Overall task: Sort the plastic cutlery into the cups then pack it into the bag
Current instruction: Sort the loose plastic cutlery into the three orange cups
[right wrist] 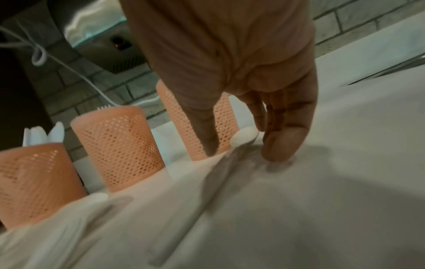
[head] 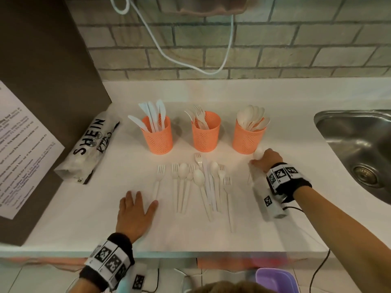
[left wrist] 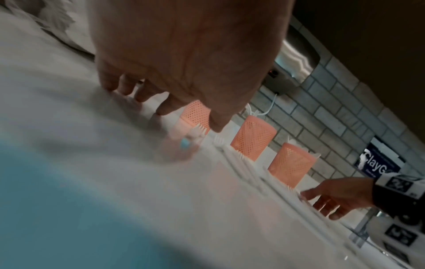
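Three orange mesh cups stand in a row: the knife cup point(head: 157, 136), the fork cup point(head: 206, 134) and the spoon cup point(head: 247, 138). In front of them lie several loose white forks and spoons point(head: 201, 182). My right hand point(head: 264, 161) point(right wrist: 241, 152) reaches down over a single spoon point(head: 258, 154) point(right wrist: 245, 136) that lies beside the spoon cup. The thumb is on one side of its handle and the fingertips touch the counter on the other. My left hand point(head: 135, 212) point(left wrist: 161, 105) lies flat and open on the counter, its thumb by the handle of the leftmost fork point(head: 158, 180).
A rolled white SHEIN bag point(head: 88, 149) lies at the left against a brown cabinet. A steel sink point(head: 359, 149) is set into the counter at the right. A white cable hangs down the brick wall behind the cups.
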Demonstrator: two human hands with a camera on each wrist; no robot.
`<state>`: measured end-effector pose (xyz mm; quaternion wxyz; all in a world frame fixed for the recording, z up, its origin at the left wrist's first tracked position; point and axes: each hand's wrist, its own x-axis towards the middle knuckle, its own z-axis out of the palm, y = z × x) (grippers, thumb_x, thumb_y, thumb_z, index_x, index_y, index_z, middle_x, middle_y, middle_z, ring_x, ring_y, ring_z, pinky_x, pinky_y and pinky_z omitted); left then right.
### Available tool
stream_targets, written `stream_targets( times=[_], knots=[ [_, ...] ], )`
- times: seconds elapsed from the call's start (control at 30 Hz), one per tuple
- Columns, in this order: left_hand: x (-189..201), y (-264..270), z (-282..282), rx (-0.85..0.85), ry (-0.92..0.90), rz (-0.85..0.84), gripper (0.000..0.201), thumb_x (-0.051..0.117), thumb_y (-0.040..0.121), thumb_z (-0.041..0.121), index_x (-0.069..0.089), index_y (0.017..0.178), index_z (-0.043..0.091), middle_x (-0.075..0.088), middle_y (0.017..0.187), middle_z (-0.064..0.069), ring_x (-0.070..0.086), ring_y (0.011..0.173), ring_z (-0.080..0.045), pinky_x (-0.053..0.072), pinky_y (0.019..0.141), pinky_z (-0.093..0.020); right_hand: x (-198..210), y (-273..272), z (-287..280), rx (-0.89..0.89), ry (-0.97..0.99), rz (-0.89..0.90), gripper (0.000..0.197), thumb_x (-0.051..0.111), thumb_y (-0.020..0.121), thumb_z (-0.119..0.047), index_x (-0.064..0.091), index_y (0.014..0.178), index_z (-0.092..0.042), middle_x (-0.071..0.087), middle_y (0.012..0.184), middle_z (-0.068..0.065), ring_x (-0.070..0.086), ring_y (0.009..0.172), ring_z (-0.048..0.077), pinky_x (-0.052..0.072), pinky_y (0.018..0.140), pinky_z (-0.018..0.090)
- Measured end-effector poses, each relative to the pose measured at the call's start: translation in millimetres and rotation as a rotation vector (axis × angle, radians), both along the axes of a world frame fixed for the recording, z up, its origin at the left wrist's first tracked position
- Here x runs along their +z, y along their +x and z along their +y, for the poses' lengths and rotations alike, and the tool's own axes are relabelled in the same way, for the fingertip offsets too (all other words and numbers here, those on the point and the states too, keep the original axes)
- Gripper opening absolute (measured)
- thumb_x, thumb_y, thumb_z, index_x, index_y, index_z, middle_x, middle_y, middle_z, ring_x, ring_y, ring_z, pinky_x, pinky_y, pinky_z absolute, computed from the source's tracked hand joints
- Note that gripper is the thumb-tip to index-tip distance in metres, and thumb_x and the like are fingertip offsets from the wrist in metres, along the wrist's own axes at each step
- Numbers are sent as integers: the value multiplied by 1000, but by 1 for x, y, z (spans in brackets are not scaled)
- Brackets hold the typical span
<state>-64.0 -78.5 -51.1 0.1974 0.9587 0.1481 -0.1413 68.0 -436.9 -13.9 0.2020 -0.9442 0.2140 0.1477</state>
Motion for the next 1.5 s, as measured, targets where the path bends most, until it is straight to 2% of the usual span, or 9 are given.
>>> stream_targets(
  times=[0.17, 0.33, 0.43, 0.53, 0.73, 0.9, 1.2, 1.33, 1.5],
  knots=[
    [10, 34, -3, 10, -22, 68, 50, 42, 93, 42, 42, 123, 2, 37, 132, -22, 30, 124, -36, 27, 103, -38, 5, -4, 12, 2, -27, 22, 38, 64, 83, -13, 53, 114, 6, 61, 118, 21, 60, 108, 33, 49, 89, 35],
    [18, 47, -25, -23, -30, 136, 45, 41, 94, 33, 41, 123, -1, 35, 131, -23, 33, 122, -37, 29, 104, -37, -1, -34, 15, 64, 77, 122, 38, 69, 75, -11, 56, 105, 8, 68, 103, 21, 67, 96, 33, 55, 84, 37],
    [22, 51, -46, -40, -84, 155, 47, 41, 94, 31, 38, 128, 0, 31, 133, -22, 32, 124, -38, 30, 105, -38, 4, -57, 32, 76, 273, 187, 24, 69, 75, -2, 47, 81, 3, 67, 76, 21, 69, 76, 37, 57, 76, 45],
    [27, 54, -68, -82, -101, 165, 48, 41, 94, 32, 38, 128, -1, 29, 134, -21, 33, 124, -38, 31, 105, -38, 12, -68, 54, 118, 384, 219, 21, 66, 80, -9, 48, 75, 1, 65, 61, 15, 67, 58, 28, 59, 70, 40],
    [31, 56, -101, -132, -111, 157, 51, 41, 93, 30, 32, 132, -2, 26, 138, -21, 31, 126, -38, 31, 105, -40, 14, -64, 87, 181, 426, 221, 56, 66, 76, -53, 57, 85, 2, 68, 101, 24, 67, 95, 35, 55, 84, 45],
    [31, 53, -113, -128, -197, 159, 43, 34, 96, 24, 34, 133, 0, 27, 138, -20, 33, 126, -39, 30, 107, -40, 5, -53, 112, 224, 255, 181, 95, 60, 71, -69, 39, 132, 1, 47, 135, 19, 44, 125, 34, 42, 102, 43],
    [23, 45, -118, -171, -439, 98, 35, 28, 90, 0, 46, 121, -5, 48, 118, -26, 40, 117, -35, 37, 93, -34, -1, -46, 141, 219, 203, 54, 85, 60, 78, -59, 38, 132, 2, 46, 136, 18, 44, 125, 34, 37, 103, 36],
    [18, 46, -114, -137, -594, 60, 31, 31, 86, -10, 58, 96, -1, 52, 76, -13, 44, 66, -19, 36, 63, -29, -1, -42, 137, 225, 229, 40, 78, 67, 74, -55, 46, 123, 3, 53, 128, 18, 52, 117, 31, 44, 95, 33],
    [24, 41, -110, -5, -825, 125, 42, 30, 87, -12, 53, 120, 1, 50, 86, -5, 40, 62, -10, 31, 51, -18, -1, -41, 133, 213, 300, 32, 52, 71, 76, -43, 56, 101, 0, 58, 101, 14, 57, 94, 25, 42, 67, 26]
  ],
)
